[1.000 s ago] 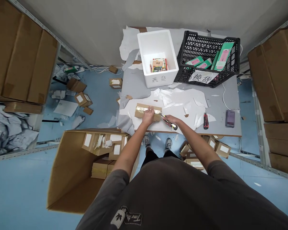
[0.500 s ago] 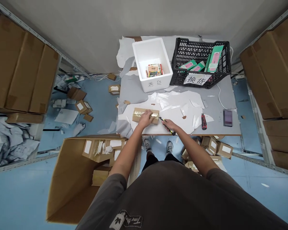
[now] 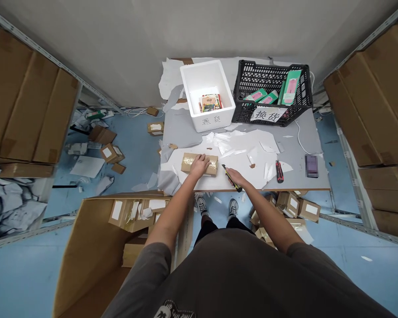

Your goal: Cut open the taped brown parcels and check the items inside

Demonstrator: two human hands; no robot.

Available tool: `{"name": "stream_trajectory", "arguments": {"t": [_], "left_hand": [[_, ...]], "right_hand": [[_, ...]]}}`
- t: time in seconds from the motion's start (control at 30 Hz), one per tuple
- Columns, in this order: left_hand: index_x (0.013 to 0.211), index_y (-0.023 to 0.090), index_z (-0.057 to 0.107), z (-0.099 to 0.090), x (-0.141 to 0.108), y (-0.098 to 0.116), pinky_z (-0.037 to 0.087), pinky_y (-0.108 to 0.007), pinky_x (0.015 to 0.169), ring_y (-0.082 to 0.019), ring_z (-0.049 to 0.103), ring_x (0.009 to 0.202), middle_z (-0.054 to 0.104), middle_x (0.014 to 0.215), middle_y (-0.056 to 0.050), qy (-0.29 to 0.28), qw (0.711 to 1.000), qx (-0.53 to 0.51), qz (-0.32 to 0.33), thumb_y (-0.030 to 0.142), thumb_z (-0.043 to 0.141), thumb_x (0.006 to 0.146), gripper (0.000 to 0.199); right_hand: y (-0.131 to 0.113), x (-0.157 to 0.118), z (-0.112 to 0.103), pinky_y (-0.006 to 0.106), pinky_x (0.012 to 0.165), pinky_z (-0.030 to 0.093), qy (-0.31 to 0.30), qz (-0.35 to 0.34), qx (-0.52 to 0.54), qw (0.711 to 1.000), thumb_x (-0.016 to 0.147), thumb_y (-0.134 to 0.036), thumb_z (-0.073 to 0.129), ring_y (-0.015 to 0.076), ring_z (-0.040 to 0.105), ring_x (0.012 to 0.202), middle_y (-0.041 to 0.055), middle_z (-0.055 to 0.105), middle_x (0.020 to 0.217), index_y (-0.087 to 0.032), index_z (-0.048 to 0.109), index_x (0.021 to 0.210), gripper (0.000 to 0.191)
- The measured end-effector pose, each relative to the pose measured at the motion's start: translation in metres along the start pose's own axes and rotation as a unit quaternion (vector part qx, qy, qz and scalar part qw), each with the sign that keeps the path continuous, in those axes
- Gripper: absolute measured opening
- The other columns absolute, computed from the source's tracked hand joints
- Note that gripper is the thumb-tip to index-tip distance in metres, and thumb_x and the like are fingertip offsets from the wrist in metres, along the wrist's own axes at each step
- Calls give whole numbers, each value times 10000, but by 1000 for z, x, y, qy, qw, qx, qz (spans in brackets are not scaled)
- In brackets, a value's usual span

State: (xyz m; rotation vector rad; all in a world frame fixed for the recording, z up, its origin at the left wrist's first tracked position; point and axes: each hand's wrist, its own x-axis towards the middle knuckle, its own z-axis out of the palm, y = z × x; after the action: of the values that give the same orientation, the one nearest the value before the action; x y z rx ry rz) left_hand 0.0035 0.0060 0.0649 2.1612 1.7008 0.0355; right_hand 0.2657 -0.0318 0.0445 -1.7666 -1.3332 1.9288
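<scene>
A small taped cardboard box (image 3: pixel 188 163) lies on the paper-covered table near its front edge. Its top carries shiny tape. Across the box, my left hand (image 3: pixel 200 165) presses down from above, with its fingers curled over the top. To the right of the box, my right hand (image 3: pixel 236 176) is closed around a black and yellow utility knife (image 3: pixel 232 180). The knife's tip points up and left, just clear of the box's right end. A second cutter, red and black (image 3: pixel 279 171), lies farther right on the table.
Paper scraps (image 3: pixel 223 143) litter the table (image 3: pixel 305 145). Behind stand a white foam bin (image 3: pixel 215 121) holding small printed packs and a black crate (image 3: pixel 272 115) holding green boxes. A phone (image 3: pixel 311 166) lies at the right. An open carton (image 3: pixel 96 238) with parcels stands lower left.
My right hand has drawn the utility knife slightly away from the box's right end. The box's top face now looks different, with tape across more of it. My left hand stays on the box.
</scene>
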Motion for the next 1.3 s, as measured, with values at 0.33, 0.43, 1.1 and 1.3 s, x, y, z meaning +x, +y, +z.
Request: {"name": "stream_trajectory", "arguments": {"t": [0.33,0.43,1.1,1.3], "left_hand": [[1552,307,633,13,-9,-3,385,-564,1263,-373,464,1559,614,1609,-153,11,1000,19,4,461,592,1080,498],[1606,323,590,25,-16,-2,325,-588,1298,-380,398,1644,559,1694,-153,27,1000,8,-8,482,632,1057,574],[1632,253,573,20,2,-1,267,-550,1344,-387,449,1555,609,1595,-164,3,999,4,-32,395,707,976,684],[1719,210,480,23,-4,-4,98,-670,1392,-452,206,1714,381,1815,-143,-45,999,-12,1,351,589,964,775]], "right_hand": [[5,-6,14,246,500,450,36,11,14,999,1150,-640,367,153,503,455,-58,532,568,-255,549,961,466],[3,-7,15,239,499,452,40,7,13,999,1143,-661,379,145,502,452,-57,535,574,-251,549,959,480],[-7,-9,0,283,785,497,66,-65,-208,974,1130,-530,454,226,692,900,24,743,917,-254,670,1053,359],[-17,0,-12,336,909,511,46,-117,-348,929,1101,-504,559,294,719,1144,79,800,1282,-261,713,1292,345]]}}
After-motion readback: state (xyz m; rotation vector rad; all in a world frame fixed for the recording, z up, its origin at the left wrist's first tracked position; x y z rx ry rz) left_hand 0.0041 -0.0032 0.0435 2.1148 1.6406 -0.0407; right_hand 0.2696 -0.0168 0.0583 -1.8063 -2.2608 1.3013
